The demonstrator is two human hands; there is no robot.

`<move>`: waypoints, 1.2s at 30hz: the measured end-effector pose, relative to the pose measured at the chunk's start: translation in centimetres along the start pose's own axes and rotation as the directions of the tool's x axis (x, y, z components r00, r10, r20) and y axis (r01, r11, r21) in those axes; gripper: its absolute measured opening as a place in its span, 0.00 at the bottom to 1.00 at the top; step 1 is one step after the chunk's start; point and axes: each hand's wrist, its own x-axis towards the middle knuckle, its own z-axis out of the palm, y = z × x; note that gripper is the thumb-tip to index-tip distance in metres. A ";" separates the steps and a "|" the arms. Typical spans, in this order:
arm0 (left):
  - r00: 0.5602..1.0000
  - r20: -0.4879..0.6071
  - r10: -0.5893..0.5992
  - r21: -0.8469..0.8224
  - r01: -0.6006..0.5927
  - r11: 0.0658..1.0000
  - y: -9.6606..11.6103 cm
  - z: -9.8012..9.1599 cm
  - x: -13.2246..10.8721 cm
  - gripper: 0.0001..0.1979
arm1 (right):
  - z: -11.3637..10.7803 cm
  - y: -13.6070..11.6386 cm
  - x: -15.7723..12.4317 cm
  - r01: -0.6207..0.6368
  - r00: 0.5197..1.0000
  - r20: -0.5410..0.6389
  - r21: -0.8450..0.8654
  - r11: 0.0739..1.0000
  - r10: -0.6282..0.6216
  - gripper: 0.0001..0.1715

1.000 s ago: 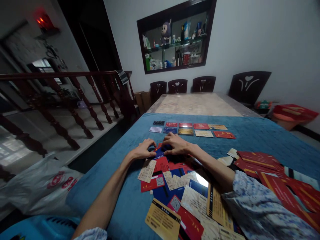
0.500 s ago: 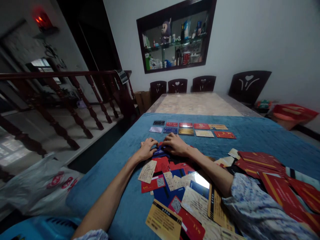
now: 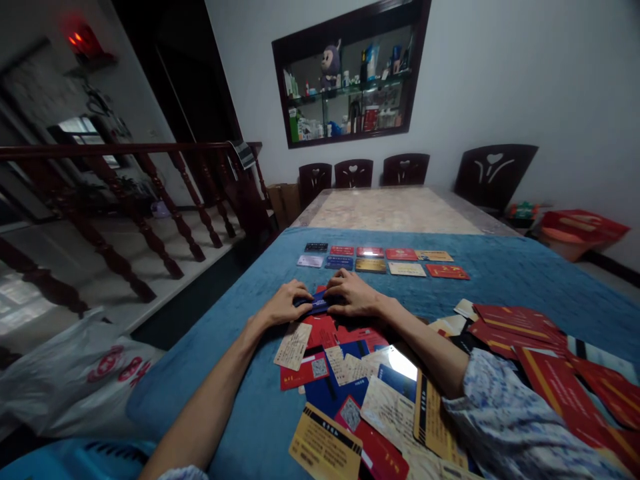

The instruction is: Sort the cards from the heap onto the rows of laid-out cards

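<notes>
Between my two hands is a blue card [image 3: 319,303], lying over the far end of a loose pile of cards. My left hand [image 3: 289,302] has its fingers closed on the card's left side. My right hand [image 3: 353,293] grips its right side, fingers bent down. Nearer me the pile spreads out, with a cream card [image 3: 293,346], a gold card [image 3: 326,443] and red and blue ones overlapping. Beyond my hands lie two rows of cards, among them a black card [image 3: 317,247], a purple one [image 3: 310,261] and a red one [image 3: 447,271].
Red card sleeves [image 3: 520,320] are heaped on the blue cloth [image 3: 240,307] at the right. Dark chairs [image 3: 406,169] stand past the table's far end. White plastic bags [image 3: 75,380] and a blue stool [image 3: 80,460] are at the lower left.
The blue card between my hands shows more clearly, and my fingers have shifted slightly around it. The view has moved a little; the rows and pile look the same.
</notes>
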 end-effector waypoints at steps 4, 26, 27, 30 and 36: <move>1.000 0.014 0.010 -0.021 -0.010 1.000 0.0 -0.5 -0.2 0.11 | -0.1 0.1 0.0 0.041 0.998 -0.049 0.038 0.998 -0.039 0.19; 0.980 -0.195 -0.047 -0.122 0.023 0.992 -0.8 0.0 -0.3 0.11 | 1.6 1.0 0.6 -0.047 0.957 -0.282 0.084 0.995 0.069 0.17; 0.978 -0.202 -0.049 -0.127 0.023 0.992 -0.9 0.2 -0.2 0.12 | 1.5 0.8 0.5 -0.062 0.957 -0.278 0.082 0.995 0.083 0.19; 0.971 -0.233 -0.055 -0.137 0.024 0.990 -0.9 0.6 -0.1 0.16 | 1.1 0.3 0.3 -0.092 0.962 -0.253 0.067 0.993 0.106 0.21; 0.958 -0.283 -0.044 -0.147 0.001 0.989 -1.1 1.0 0.1 0.20 | 1.1 0.1 0.5 -0.139 0.972 -0.189 0.019 0.990 0.140 0.26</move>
